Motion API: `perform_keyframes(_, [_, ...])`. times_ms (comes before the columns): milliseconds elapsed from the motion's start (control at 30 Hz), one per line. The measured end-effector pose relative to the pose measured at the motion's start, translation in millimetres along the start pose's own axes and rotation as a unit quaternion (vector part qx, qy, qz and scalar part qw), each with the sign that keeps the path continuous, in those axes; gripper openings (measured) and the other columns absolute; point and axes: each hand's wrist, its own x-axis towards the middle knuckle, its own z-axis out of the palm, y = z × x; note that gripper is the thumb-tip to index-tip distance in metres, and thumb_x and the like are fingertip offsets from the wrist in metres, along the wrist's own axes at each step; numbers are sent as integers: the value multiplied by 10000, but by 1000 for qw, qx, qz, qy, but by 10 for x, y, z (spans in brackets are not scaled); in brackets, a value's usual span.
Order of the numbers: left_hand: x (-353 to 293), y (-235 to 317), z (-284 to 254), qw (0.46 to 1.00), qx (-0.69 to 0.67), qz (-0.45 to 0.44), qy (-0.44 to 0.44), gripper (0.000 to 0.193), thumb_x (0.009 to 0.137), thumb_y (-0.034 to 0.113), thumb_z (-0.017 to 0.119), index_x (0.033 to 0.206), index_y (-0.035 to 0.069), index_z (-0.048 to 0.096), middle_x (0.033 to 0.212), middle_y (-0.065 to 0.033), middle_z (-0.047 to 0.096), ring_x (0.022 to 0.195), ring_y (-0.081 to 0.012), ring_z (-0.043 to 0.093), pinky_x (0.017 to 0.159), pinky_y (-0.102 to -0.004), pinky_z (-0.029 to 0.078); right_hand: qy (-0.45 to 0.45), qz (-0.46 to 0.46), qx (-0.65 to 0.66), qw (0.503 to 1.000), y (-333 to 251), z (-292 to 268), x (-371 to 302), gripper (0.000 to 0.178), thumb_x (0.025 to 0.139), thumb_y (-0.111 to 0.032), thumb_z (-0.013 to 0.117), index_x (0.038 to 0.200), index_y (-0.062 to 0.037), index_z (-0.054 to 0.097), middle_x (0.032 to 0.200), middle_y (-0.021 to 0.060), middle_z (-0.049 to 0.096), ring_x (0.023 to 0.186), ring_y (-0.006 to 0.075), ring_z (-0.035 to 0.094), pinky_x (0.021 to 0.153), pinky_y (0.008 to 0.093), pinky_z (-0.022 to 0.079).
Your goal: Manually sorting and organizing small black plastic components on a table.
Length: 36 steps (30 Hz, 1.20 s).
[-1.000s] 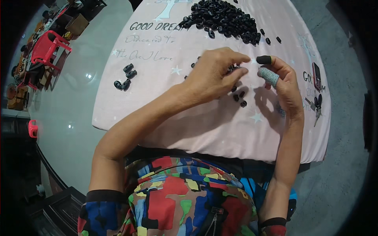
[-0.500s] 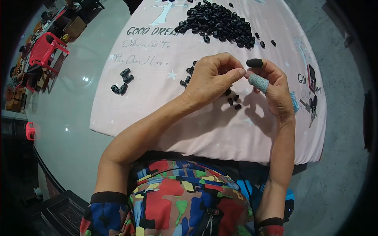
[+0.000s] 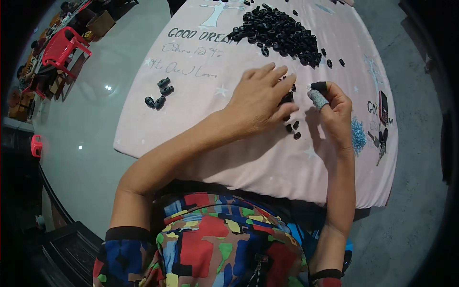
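Observation:
My left hand (image 3: 260, 98) is open, its fingers spread low over a loose group of small black plastic pieces (image 3: 296, 125). Its palm and fingers hide part of that group. To the right, my right hand (image 3: 337, 112) is closed in a pinch, thumb against forefinger. A grey wrap (image 3: 317, 99) covers the thumb and a black sleeve (image 3: 319, 86) the fingertip. Whatever the pinch holds is too small to make out. Several finished-looking black barrel-shaped pieces (image 3: 160, 102), like cord locks, lie off to the left.
A large heap of black barrel-shaped pieces (image 3: 279, 36) covers the far part of the pink cloth (image 3: 191, 129). Beside my right wrist is a pile of tiny light-blue bits (image 3: 358, 136). A phone (image 3: 383, 107) and keys (image 3: 382, 146) lie near the right edge. A red chair (image 3: 60, 48) stands far left.
My hands have come apart. The left has opened and lowered over the small black pieces; the right has stayed in a pinch and shifted slightly. The whole view has shifted a little.

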Motion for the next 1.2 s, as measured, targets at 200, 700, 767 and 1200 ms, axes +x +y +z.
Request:
perform_keyframes(200, [-308,-113,59,987,81,33,-133,707,991,496,486,1487,5,373,1540,-239,359,1463,-409,280,1171,-537,236,-53,-180,-243,952,51,298,-51,291,807,48,550,1085,4,623,959,181,654,790,329,643,723,403,524])
perform_keyframes(700, [594,-1270,123,989,101,-69,81,280,850,116,644,1107,63,742,988,-179,685,945,-355,647,853,-430,527,-7,-46,-151,987,-49,321,-46,91,917,-27,632,1005,-15,650,759,14,664,623,53,557,552,238,472])
perform_keyframes(767, [603,-1172,188,988,107,-67,91,267,838,120,645,1077,65,751,969,-179,665,996,-363,618,870,-442,512,3,-74,-157,985,-25,289,-61,83,917,-27,631,996,-16,654,752,5,656,619,46,545,547,236,468])
perform_keyframes(1200, [473,-941,-239,992,-49,-100,-53,247,851,175,705,1040,17,700,1030,-156,675,916,-273,670,774,-402,550,9,-62,-155,986,-108,275,-91,115,898,-12,644,1010,-1,664,810,40,686,652,58,565,604,242,493])
